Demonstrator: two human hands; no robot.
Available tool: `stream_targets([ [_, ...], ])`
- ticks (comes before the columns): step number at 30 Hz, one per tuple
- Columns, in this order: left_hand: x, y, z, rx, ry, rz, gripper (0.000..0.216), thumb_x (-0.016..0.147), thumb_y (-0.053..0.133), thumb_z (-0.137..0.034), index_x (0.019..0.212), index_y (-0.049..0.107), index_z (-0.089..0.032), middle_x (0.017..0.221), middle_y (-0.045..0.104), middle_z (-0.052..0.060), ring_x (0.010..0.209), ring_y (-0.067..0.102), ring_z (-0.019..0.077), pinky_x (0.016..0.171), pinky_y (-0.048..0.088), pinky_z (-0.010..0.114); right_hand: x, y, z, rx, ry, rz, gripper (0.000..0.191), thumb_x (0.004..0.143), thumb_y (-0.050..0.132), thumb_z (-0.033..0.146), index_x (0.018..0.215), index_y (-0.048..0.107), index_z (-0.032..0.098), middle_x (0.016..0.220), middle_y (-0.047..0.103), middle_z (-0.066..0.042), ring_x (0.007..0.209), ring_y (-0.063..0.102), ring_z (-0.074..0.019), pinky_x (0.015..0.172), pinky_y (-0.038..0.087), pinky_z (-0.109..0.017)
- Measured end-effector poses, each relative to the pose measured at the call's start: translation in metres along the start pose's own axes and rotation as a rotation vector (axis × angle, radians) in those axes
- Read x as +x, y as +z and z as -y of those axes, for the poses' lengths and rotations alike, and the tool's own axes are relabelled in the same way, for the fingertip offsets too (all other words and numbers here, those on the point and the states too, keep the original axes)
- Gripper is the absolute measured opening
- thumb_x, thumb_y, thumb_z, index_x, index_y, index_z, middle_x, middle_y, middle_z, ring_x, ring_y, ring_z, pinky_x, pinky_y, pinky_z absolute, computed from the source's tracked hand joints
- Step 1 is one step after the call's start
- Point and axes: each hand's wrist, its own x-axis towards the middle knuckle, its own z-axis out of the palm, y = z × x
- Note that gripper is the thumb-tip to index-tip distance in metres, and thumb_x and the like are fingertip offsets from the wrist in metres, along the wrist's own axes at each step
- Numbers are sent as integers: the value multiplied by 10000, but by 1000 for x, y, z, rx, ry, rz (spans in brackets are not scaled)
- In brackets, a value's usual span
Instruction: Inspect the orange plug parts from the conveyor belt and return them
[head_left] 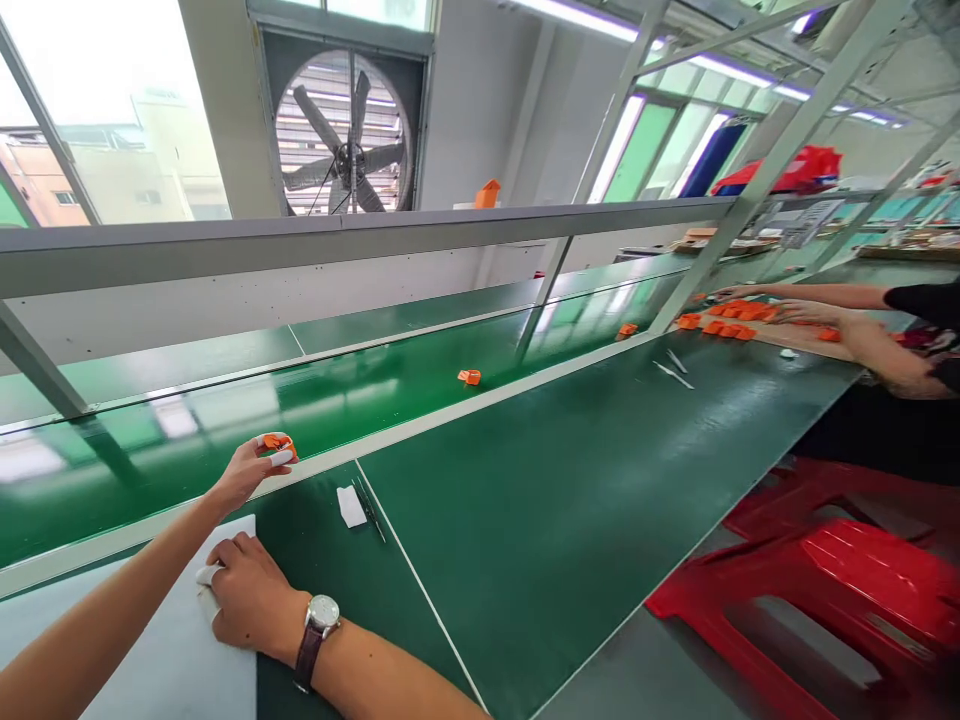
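Note:
My left hand (251,468) reaches to the near edge of the green conveyor belt (360,390) and pinches a small orange plastic part (278,442); its fingertips wear white covers. My right hand (246,598), with a wristwatch on it, rests curled on a white sheet (180,660) on the green worktable (570,500). Its fingers are closed, with a bit of white showing at the tips; what they hold, if anything, is hidden.
A small white pad (350,505) and a thin dark tool (369,510) lie just right of my hands. More orange parts (469,376) ride the belt. At far right a co-worker's hands (806,312) sort a pile of orange parts (731,315). Red stools (825,580) stand beside the table.

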Motion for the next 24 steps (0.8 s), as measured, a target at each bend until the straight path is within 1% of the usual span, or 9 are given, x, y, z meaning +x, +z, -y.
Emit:
stream_targets([
  [4, -62, -26, -13, -121, 13, 4, 566, 695, 857, -388, 1169, 654, -154, 1149, 692, 120, 907, 682, 214, 778, 551, 317, 0, 7, -2, 31, -16, -27, 238, 728, 645, 155, 963, 682, 148, 1107, 642, -95, 979, 534, -252, 876, 491, -392],
  [8, -129, -53, -14, -174, -12, 34, 368, 814, 764, -381, 1089, 711, -142, 1082, 709, 111, 848, 638, 184, 760, 530, 285, -1, 3, -2, 209, 18, -104, 254, 658, 630, 77, 895, 692, 146, 1055, 670, -113, 985, 573, -267, 912, 507, -412],
  [10, -157, -63, -9, -71, -5, -4, 377, 841, 722, -401, 1130, 706, -161, 1075, 710, 101, 827, 633, 191, 740, 534, 301, -1, -2, -2, 282, 22, -138, 354, 691, 587, 42, 1009, 686, 163, 1075, 674, -89, 998, 599, -241, 936, 512, -385],
  [13, -192, -73, 5, 264, 40, -167, 444, 833, 704, -416, 1234, 676, -228, 1064, 717, 77, 742, 627, 188, 693, 539, 324, 1, -13, -2, 393, 117, -227, 465, 863, 402, 7, 1261, 581, 166, 1027, 673, -73, 929, 640, -179, 867, 549, -328],
  [15, -209, -74, 15, 526, 131, -256, 438, 840, 685, -384, 1266, 665, -284, 1131, 709, 69, 733, 626, 188, 679, 536, 325, 3, -21, 1, 455, 155, -270, 439, 960, 350, 81, 1365, 496, 167, 1097, 662, -95, 952, 647, -175, 848, 563, -328],
  [16, -215, -74, 20, 627, 192, -275, 422, 853, 665, -358, 1271, 663, -301, 1174, 700, 69, 767, 636, 199, 683, 535, 324, 4, -25, 3, 500, 143, -278, 398, 977, 409, 147, 1361, 503, 193, 1116, 658, -86, 951, 647, -172, 844, 568, -324],
  [18, -222, -73, 29, 736, 292, -279, 403, 885, 611, -296, 1285, 652, -306, 1230, 684, 78, 912, 659, 241, 728, 543, 330, 4, -32, 9, 625, 70, -273, 358, 935, 570, 237, 1293, 570, 232, 1096, 657, -58, 905, 646, -167, 839, 572, -328],
  [21, -227, -72, 39, 744, 360, -270, 387, 905, 556, -221, 1276, 650, -286, 1215, 691, 92, 1093, 637, 285, 858, 546, 368, 2, -38, 14, 647, 19, -198, 312, 909, 617, 219, 1221, 620, 245, 1069, 662, -47, 908, 640, -166, 854, 568, -330],
  [24, -229, -73, 44, 658, 328, -256, 401, 899, 548, -195, 1278, 636, -291, 1216, 686, 83, 1020, 650, 259, 850, 559, 366, -1, -37, 14, 600, 20, -166, 312, 918, 602, 190, 1227, 608, 238, 1102, 660, -65, 979, 646, -183, 892, 570, -350],
])
